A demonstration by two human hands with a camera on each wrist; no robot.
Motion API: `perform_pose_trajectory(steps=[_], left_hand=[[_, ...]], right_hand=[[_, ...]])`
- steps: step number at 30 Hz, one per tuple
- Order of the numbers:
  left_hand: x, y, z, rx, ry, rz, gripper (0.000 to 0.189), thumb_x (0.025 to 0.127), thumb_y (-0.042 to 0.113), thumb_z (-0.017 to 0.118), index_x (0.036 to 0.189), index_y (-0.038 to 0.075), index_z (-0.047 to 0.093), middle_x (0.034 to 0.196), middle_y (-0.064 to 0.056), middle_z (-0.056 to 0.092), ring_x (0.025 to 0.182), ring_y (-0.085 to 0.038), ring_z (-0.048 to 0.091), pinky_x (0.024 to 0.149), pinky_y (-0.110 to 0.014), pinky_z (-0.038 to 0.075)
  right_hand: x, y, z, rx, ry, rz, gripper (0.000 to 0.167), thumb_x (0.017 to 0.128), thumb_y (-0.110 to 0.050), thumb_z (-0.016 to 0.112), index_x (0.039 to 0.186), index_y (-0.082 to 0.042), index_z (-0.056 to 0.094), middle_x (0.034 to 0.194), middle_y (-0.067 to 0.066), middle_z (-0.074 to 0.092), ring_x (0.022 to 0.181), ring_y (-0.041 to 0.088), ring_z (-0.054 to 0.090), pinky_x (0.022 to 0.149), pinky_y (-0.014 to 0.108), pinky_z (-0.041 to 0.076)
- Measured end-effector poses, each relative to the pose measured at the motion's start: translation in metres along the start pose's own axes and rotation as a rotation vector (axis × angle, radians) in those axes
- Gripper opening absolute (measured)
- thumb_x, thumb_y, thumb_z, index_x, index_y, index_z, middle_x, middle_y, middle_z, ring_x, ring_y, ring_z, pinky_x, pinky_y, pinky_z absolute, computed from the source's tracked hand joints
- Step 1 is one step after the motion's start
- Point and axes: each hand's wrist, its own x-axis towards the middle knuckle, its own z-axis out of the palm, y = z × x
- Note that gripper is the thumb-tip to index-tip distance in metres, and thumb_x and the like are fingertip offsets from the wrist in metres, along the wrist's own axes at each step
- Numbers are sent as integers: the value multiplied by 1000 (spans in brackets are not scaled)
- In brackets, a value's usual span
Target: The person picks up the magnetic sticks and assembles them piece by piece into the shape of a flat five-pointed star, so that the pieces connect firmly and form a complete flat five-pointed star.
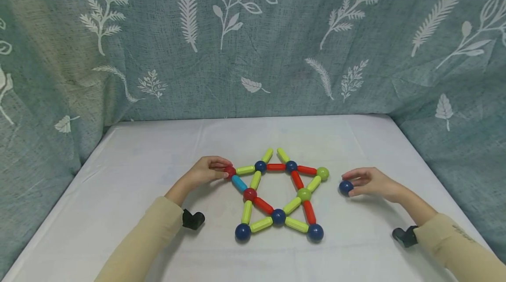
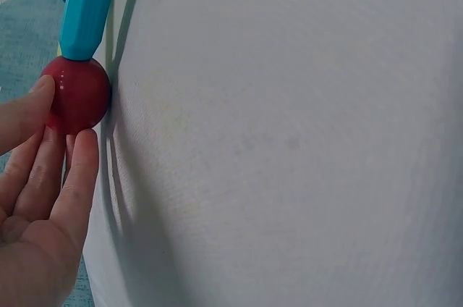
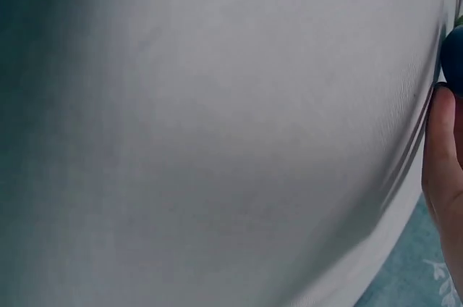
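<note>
A flat star-like frame of plastic rods and balls lies on the white table. At its left corner my left hand [image 1: 206, 170] pinches a red ball [image 2: 79, 97] between thumb and fingertips. A light-blue rod [image 1: 239, 183] and a yellow-green rod [image 1: 245, 170] meet that ball. To the right of the frame, my right hand [image 1: 371, 182] holds a loose dark blue ball [image 1: 345, 187] by thumb and fingers, apart from the green corner ball [image 1: 323, 173]. Only part of this hand and ball shows in the right wrist view. Two yellow-green rods [image 1: 268, 155] stick out at the frame's far side, their tips without balls.
Dark blue balls [image 1: 243, 232] form the frame's two near corners. A white cloth [image 1: 118, 176] covers the table, and a teal leaf-patterned curtain [image 1: 253, 66] hangs behind it. Black wrist-worn pieces [image 1: 193, 219] jut from both beige sleeves [image 1: 146, 233].
</note>
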Motion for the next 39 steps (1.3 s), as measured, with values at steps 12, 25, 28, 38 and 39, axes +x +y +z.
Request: perform_pose_trajectory(steps=[12, 25, 28, 38, 39], left_hand=[[1, -2, 0, -4, 9, -4, 35, 82, 3, 65, 116, -3, 58, 115, -18, 59, 109, -29, 54, 88, -36, 45], [-2, -3, 0, 7, -2, 12, 35, 84, 5, 64, 117, -4, 57, 117, -19, 58, 110, -30, 53, 88, -34, 46], [-3, -4, -2, 6, 4, 1, 35, 84, 5, 65, 117, -3, 57, 117, -19, 58, 110, -30, 53, 89, -35, 45], [-2, -3, -2, 9, -9, -6, 35, 84, 7, 65, 117, -2, 57, 118, -18, 58, 111, -29, 53, 91, -36, 44], [-2, -2, -2, 9, -9, -5, 35, 84, 6, 65, 117, -2, 57, 118, -18, 58, 111, -29, 53, 91, -36, 44]], right_hand=[[12, -7, -1, -44, 43, 22, 46, 78, -19, 73, 115, 3, 57, 114, 18, 58, 103, 30, 56, 85, 40, 46], [94, -77, 12, 8, 112, -49, 43, 82, -15, 68, 119, 3, 55, 121, 22, 54, 108, 32, 53, 90, 41, 44], [119, -92, 27, 25, 122, -54, 42, 82, -14, 68, 119, 2, 55, 121, 21, 54, 108, 31, 53, 90, 40, 45], [172, -114, 58, -51, 134, 16, 37, 82, -11, 67, 115, 2, 58, 117, 19, 57, 106, 29, 53, 83, 32, 48], [174, -115, 60, -60, 128, 29, 36, 81, -10, 68, 114, 2, 58, 116, 19, 57, 104, 28, 54, 82, 31, 48]])
